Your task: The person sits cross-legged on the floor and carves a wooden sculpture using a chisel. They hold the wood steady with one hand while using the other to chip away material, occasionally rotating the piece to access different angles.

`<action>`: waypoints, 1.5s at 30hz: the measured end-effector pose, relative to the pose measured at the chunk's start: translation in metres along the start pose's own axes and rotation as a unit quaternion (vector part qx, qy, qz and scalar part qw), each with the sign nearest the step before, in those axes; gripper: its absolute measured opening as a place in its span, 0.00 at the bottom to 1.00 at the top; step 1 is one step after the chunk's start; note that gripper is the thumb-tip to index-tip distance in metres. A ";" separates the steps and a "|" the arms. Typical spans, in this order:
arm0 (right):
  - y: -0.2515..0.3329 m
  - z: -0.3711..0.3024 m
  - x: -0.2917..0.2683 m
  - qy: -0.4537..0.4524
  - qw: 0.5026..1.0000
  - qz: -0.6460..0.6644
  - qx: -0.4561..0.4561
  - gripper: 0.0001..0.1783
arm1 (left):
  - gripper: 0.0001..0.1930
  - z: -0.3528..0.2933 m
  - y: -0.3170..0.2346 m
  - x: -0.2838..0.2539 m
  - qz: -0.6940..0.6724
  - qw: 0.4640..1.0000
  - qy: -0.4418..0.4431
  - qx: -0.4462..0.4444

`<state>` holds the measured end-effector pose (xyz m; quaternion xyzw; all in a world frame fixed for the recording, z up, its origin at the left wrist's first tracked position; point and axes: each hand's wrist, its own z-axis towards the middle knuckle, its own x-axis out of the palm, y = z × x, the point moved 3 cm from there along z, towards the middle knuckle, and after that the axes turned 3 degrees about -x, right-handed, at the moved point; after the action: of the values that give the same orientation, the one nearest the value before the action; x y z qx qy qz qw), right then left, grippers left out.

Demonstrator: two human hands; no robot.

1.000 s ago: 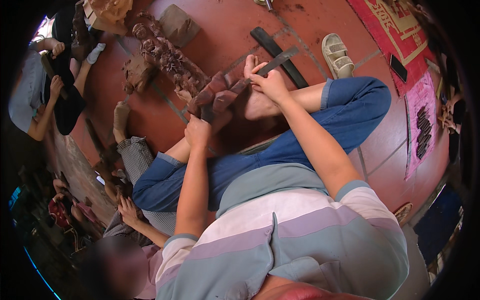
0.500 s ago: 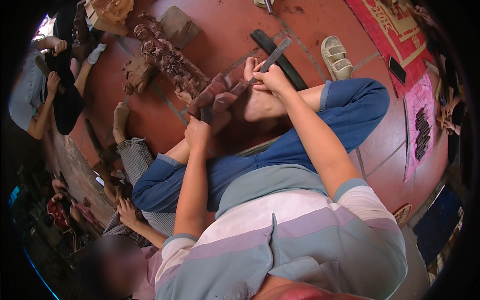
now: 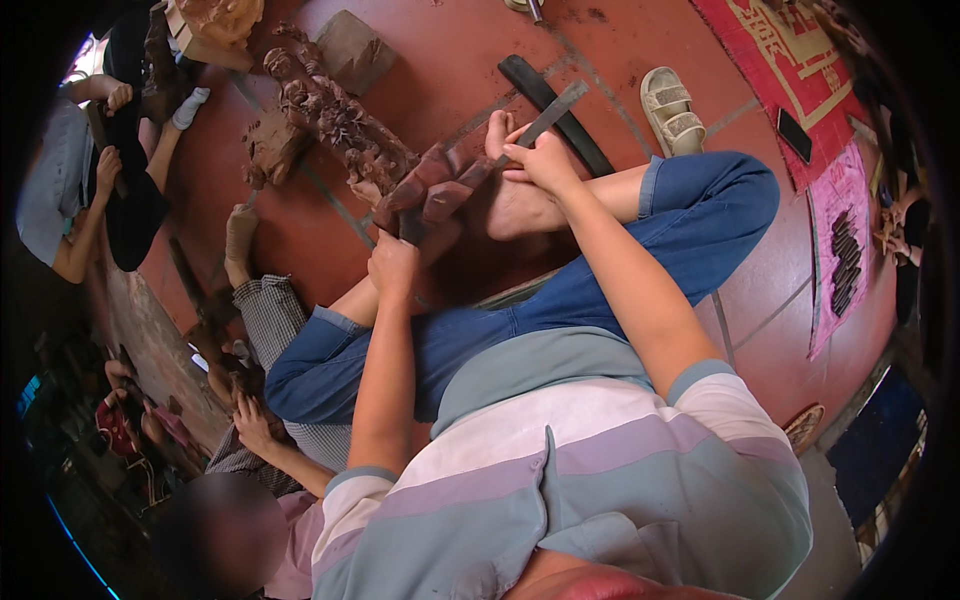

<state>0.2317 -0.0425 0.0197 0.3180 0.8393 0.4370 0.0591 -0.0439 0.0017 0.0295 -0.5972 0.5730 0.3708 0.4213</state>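
Note:
My right hand [image 3: 540, 165] is closed on a long, flat, dark metal file [image 3: 553, 113], its free end pointing up and right. Closed in a fist, my left hand [image 3: 393, 265] grips a dark flat piece at the lower edge of a reddish-brown wood carving [image 3: 428, 188]. This piece looks like the other end of the same file, with the middle hidden by the wood. The carving's blocky base lies between my hands, by my bare foot [image 3: 525, 215]. Its figured part [image 3: 315, 105] stretches away to the upper left.
A dark bar [image 3: 560, 118] lies on the red tiles beside a beige sandal [image 3: 672, 105]. Beyond the carving sits a wood block [image 3: 355, 55]. At right are a phone [image 3: 794, 136] and a pink cloth [image 3: 825, 300] with several dark tools. Other people sit at the left.
The file's free end has shifted slightly right and down. My hands stay in nearly the same places. At the far left, another person's hands and tool have moved a little.

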 end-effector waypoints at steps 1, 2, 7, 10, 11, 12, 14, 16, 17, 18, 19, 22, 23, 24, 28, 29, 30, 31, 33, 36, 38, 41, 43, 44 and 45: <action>0.002 0.001 0.001 -0.003 1.000 -0.014 0.000 0.07 | 0.16 0.001 0.000 0.000 -0.004 1.000 -0.004 -0.002; 0.004 0.003 0.003 -0.007 1.000 -0.028 -0.001 0.07 | 0.16 0.004 0.000 -0.001 -0.003 1.000 -0.005 -0.001; 0.001 0.009 0.012 0.028 0.989 -0.137 -0.043 0.06 | 0.16 0.002 0.001 0.000 0.004 1.000 0.002 0.000; 0.004 0.018 -0.004 -0.036 0.997 -0.028 0.061 0.06 | 0.16 0.003 0.001 0.002 0.001 1.000 0.004 0.000; 0.008 0.019 0.001 -0.015 0.996 -0.086 -0.002 0.06 | 0.16 0.005 0.000 0.001 0.003 1.000 -0.002 0.004; 0.011 0.012 0.012 0.006 0.987 -0.147 -0.060 0.07 | 0.16 0.005 0.002 0.004 0.004 1.000 -0.004 0.005; 0.021 -0.002 0.025 0.019 0.928 -0.336 -0.158 0.08 | 0.16 0.000 0.005 0.006 0.002 1.000 0.000 -0.005; 0.017 0.014 0.013 -0.028 0.980 -0.199 -0.006 0.07 | 0.16 0.001 0.002 0.000 -0.006 1.000 0.007 -0.012; 0.015 0.023 0.005 -0.051 0.988 -0.127 0.070 0.07 | 0.16 0.002 0.002 -0.001 -0.007 1.000 0.007 -0.010; 0.010 0.032 -0.002 -0.056 0.989 -0.114 0.077 0.07 | 0.16 0.004 0.002 0.003 -0.010 1.000 0.009 -0.005; 0.005 0.036 0.002 -0.027 0.986 -0.163 0.010 0.08 | 0.16 0.003 0.001 0.005 -0.013 1.000 0.012 -0.005; 0.015 0.022 0.023 0.027 0.911 -0.374 -0.170 0.07 | 0.18 0.003 0.002 0.001 -0.025 1.000 -0.008 -0.003; 0.020 0.021 0.023 0.005 0.935 -0.335 -0.111 0.07 | 0.20 0.000 0.004 0.000 -0.034 0.999 0.023 -0.020; 0.029 0.021 0.016 -0.025 0.953 -0.295 -0.056 0.08 | 0.22 0.000 -0.001 -0.008 -0.045 0.997 0.052 -0.028; 0.026 0.020 -0.018 -0.018 0.991 -0.124 -0.044 0.07 | 0.34 -0.005 -0.003 -0.015 -0.243 0.948 -0.183 0.089; 0.024 0.012 -0.023 -0.002 0.996 -0.075 -0.045 0.07 | 0.36 -0.010 -0.002 -0.011 -0.276 0.939 -0.184 0.087; 0.022 0.007 -0.032 -0.001 0.996 -0.073 -0.050 0.07 | 0.37 -0.013 -0.007 -0.016 -0.309 0.928 -0.187 0.088; 0.021 0.000 -0.035 0.001 0.996 -0.070 -0.055 0.07 | 0.39 -0.017 -0.011 -0.019 -0.341 0.916 -0.192 0.091; 0.021 -0.017 -0.038 -0.022 0.994 -0.088 -0.065 0.08 | 0.43 -0.034 -0.025 -0.013 -0.151 0.966 -0.161 0.134; 0.021 -0.034 -0.032 -0.007 0.992 -0.075 -0.097 0.08 | 0.44 -0.078 -0.053 -0.004 -0.137 0.971 -0.092 0.171; 0.022 -0.044 -0.018 0.034 0.991 -0.032 -0.122 0.09 | 0.43 -0.102 -0.060 -0.006 -0.068 0.975 -0.027 0.210; 0.023 -0.066 0.010 0.090 0.986 0.000 -0.141 0.11 | 0.24 -0.115 -0.055 0.014 -0.054 0.902 0.249 0.348; 0.013 -0.071 0.022 0.108 0.979 -0.025 -0.168 0.11 | 0.19 -0.114 -0.050 0.007 -0.288 0.877 0.318 0.216; 0.003 -0.076 0.023 0.123 0.965 -0.069 -0.223 0.11 | 0.19 -0.115 -0.048 0.009 -0.330 0.882 0.283 0.179; -0.001 -0.084 0.031 0.134 0.974 -0.053 -0.177 0.11 | 0.19 -0.108 -0.045 -0.002 -0.371 0.886 0.236 0.146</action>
<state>0.1745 -0.0835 0.0758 0.1966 0.7642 0.6138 0.0247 -0.0033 -0.0987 0.0750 -0.7679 0.4401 -0.0519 0.4625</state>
